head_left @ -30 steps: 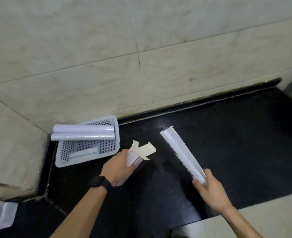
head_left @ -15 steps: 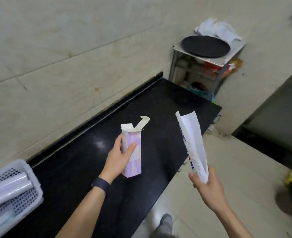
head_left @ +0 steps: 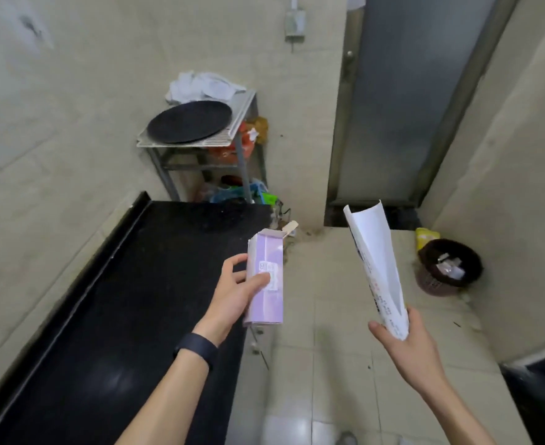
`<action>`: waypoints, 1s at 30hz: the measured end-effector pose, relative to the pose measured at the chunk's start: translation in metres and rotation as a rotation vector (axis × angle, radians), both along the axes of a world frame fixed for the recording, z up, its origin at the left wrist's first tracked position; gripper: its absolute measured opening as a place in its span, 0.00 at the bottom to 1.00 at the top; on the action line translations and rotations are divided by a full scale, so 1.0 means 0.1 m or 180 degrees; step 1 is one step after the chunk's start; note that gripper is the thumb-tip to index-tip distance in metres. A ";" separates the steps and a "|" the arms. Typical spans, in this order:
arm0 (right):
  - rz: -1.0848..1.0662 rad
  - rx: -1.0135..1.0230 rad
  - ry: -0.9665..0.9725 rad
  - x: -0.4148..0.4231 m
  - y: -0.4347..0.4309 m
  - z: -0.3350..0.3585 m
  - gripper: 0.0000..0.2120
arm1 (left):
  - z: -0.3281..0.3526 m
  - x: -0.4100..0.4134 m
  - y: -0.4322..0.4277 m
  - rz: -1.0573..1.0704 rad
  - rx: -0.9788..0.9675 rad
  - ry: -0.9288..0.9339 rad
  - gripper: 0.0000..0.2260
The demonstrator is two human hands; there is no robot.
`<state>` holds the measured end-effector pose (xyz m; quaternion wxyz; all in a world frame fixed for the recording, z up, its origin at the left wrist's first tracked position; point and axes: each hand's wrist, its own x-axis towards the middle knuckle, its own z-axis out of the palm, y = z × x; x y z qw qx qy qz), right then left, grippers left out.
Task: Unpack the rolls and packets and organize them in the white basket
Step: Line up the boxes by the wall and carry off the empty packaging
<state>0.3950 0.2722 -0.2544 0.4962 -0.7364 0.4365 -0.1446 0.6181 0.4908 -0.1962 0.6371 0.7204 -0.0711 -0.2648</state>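
over the right edge of the black counter [head_left: 120, 300], the left hand [head_left: 232, 293] holds a purple carton [head_left: 266, 277] upright, tilted a little, with its top flap open. the thumb presses on the front face near a small white label and the other fingers curl round the back, only partly seen. a dark wristband [head_left: 195, 348] sits on that wrist. off the counter, over the tiled floor [head_left: 329, 316], the right hand [head_left: 406, 342] grips the lower end of a white paper wrapper [head_left: 377, 268], printed along one side, which stands up and curls open at the top. its thumb lies against the left of the wrapper; the fingers wrap behind it and are mostly hidden. carton and wrapper are apart, not touching. beyond the far end of the counter stands a metal rack [head_left: 242, 123] with a round black tray [head_left: 189, 121] and crumpled white cloth [head_left: 200, 86] on top. a brown bin [head_left: 449, 268] with scraps inside sits on the floor by the right wall, near a grey door [head_left: 409, 91]
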 end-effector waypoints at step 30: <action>-0.1674 0.0596 0.0481 0.67 -3.64 -0.62 0.23 | -1.26 1.50 -5.18 -0.1411 0.0798 0.0892 0.18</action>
